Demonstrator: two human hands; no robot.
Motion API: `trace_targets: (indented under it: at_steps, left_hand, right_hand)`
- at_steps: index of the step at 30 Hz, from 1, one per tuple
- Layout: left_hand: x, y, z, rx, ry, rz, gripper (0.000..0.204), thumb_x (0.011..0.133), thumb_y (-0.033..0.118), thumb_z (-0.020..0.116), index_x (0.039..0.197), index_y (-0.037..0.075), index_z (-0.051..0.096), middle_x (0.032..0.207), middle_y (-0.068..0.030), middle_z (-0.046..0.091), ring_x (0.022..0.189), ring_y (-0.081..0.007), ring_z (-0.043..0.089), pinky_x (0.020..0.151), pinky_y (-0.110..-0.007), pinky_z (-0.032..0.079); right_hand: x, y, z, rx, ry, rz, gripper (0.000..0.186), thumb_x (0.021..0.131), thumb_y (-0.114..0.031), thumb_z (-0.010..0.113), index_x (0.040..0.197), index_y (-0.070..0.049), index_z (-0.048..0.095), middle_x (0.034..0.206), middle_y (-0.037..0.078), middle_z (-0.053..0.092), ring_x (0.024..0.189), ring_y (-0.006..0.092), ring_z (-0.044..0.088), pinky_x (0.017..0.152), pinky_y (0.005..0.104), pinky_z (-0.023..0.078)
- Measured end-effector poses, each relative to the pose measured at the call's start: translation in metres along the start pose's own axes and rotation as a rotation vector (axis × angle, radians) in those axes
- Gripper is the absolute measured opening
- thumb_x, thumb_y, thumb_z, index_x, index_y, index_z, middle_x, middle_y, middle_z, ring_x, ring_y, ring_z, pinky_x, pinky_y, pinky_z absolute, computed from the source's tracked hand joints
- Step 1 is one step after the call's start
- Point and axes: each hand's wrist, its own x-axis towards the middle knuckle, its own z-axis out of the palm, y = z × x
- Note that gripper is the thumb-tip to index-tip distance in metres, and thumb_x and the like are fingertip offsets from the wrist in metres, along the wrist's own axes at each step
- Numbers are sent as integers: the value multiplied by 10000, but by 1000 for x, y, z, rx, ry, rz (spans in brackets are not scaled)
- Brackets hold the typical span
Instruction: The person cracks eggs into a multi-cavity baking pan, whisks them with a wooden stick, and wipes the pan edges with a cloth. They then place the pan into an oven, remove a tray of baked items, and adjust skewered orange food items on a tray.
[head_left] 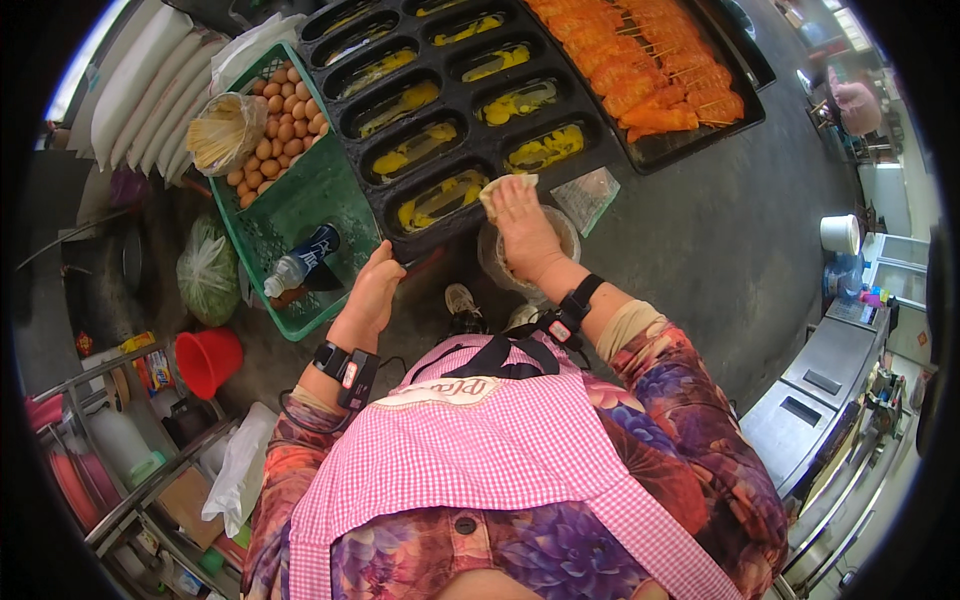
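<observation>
A black mould tray [375, 150] with two rows of oblong hollows stretches away from me. Yellow raw egg [440, 198] lies broken up in the hollows. My left hand [368, 290] has its fingers closed on the tray's near left corner. At the near right edge, my right hand [528, 232] presses a folded cream cloth [492, 196] against the tray, fingers over it. Partly hidden under that hand is a clear round tub [490, 255]. Beside it, a clear flat piece with a greenish edge [588, 200] lies tilted.
Skewered orange meat [640, 70] fills a dark tray [690, 138] at far right. Left stands a green crate [300, 318] with brown eggs [290, 110], bagged wooden sticks [225, 135] and a bottle [302, 260]. A red bucket [208, 360] is lower left. Steel counters [810, 385] line the right.
</observation>
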Motion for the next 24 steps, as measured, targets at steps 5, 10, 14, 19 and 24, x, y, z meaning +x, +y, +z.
trace_targets:
  at_steps: [5,10,14,19,24]
  left_hand:
    - [0,2,-6,31,-95,19,756,775,77,439,1437,-101,119,1453,-169,306,1329,-259,315,1081,-325,228]
    - [-7,6,-7,35,-10,-13,751,814,157,463,1439,-90,129,1485,-164,275,1385,-288,236,1118,-400,134]
    - [-1,5,-11,143,22,-1,678,809,87,490,1405,-107,232,1332,-152,446,1218,-212,427,1022,-288,309]
    - [24,-6,-23,358,113,98,659,819,88,574,1388,-96,297,1293,-153,499,1199,-219,462,1002,-289,341]
    - [54,-19,-31,655,177,219,504,842,52,620,1305,-47,446,1203,-102,572,1094,-180,526,932,-297,398]
  right_hand:
    - [2,-27,-1,321,-57,-254,460,805,-12,473,1264,20,476,1364,223,419,1298,394,361,1088,521,256]
    - [-36,-11,-13,874,-36,183,418,797,55,428,1178,-51,564,1234,182,560,1173,333,510,1010,360,399]
    - [-50,56,-23,1224,179,1190,216,846,-65,449,1018,-37,575,829,69,603,671,224,563,633,379,487]
    - [-9,113,-25,1687,654,1253,213,911,-127,449,1088,-28,514,946,80,552,793,214,547,687,378,478]
    - [31,120,-9,1552,705,1424,291,953,-248,485,1147,-32,476,1052,98,538,894,232,558,752,405,484]
